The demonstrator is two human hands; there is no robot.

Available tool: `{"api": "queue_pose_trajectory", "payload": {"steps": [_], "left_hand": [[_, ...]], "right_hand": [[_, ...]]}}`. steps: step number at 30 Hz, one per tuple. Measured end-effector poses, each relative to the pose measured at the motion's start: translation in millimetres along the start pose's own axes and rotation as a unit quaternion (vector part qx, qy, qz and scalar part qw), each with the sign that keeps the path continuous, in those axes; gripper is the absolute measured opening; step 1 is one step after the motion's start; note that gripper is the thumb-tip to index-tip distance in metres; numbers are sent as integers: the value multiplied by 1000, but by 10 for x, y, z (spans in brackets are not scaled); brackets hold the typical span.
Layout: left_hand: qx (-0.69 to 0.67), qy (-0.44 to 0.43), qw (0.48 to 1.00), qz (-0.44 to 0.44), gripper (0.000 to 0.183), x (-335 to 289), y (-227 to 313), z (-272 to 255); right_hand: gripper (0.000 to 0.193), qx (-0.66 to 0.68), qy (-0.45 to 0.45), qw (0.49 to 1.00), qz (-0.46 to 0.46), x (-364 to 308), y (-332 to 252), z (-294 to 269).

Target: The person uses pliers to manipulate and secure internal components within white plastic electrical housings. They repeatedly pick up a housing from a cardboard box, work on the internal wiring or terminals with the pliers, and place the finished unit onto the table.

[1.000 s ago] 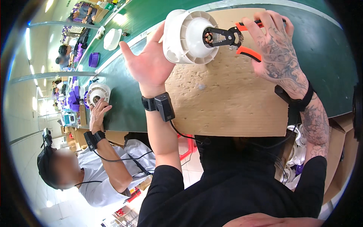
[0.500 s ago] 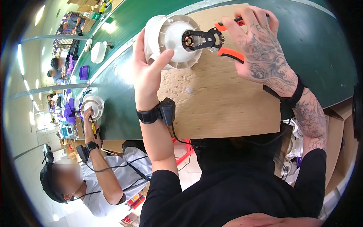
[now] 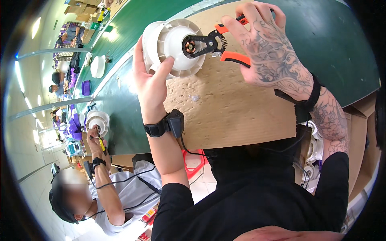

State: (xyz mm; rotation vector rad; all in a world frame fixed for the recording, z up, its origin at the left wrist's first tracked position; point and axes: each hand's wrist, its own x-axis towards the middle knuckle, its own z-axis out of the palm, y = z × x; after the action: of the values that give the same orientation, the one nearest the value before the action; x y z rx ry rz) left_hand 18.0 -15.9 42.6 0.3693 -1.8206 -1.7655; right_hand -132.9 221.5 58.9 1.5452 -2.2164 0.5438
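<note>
My left hand (image 3: 154,82) grips a round white plastic housing (image 3: 156,46) from its lower left side, thumb across the ribbed rim. Copper windings (image 3: 189,47) show in the dark hole at the housing's centre. In my right hand (image 3: 265,44) is a pair of pliers (image 3: 212,41) with black jaws, a coil spring and orange handles. The handles are spread apart, and the jaws straddle the windings inside the hole. Whether the jaw tips touch the copper I cannot tell. Both hands are above a brown cardboard sheet (image 3: 233,104).
The cardboard lies on a green work table (image 3: 321,44). At left, a co-worker's hand (image 3: 94,138) works on a similar white housing (image 3: 97,120) with a yellow-handled tool. Further up the bench are a purple ring (image 3: 86,87) and another white housing (image 3: 98,66). Cardboard boxes (image 3: 362,140) stand at lower right.
The housing, pliers and both my hands have shifted slightly left in the picture. The jaws remain in the hole and the handles are still spread.
</note>
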Motion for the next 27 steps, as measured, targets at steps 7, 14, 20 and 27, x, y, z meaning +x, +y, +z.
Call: {"api": "queue_pose_trajectory", "payload": {"steps": [7,14,20,27], "left_hand": [[44,-18,999,19,81,8,1,17],[46,-20,999,22,79,-1,17,34],[-23,-16,1000,6,80,22,-9,18],[-81,-30,996,-21,80,82,-172,-102]], "right_hand": [[68,-13,5,1000,2,-22,7,30],[69,-12,19,1000,-21,3,23,33],[65,-9,25,1000,17,-11,-46,3],[60,-10,55,998,31,-34,-99,-6]]}}
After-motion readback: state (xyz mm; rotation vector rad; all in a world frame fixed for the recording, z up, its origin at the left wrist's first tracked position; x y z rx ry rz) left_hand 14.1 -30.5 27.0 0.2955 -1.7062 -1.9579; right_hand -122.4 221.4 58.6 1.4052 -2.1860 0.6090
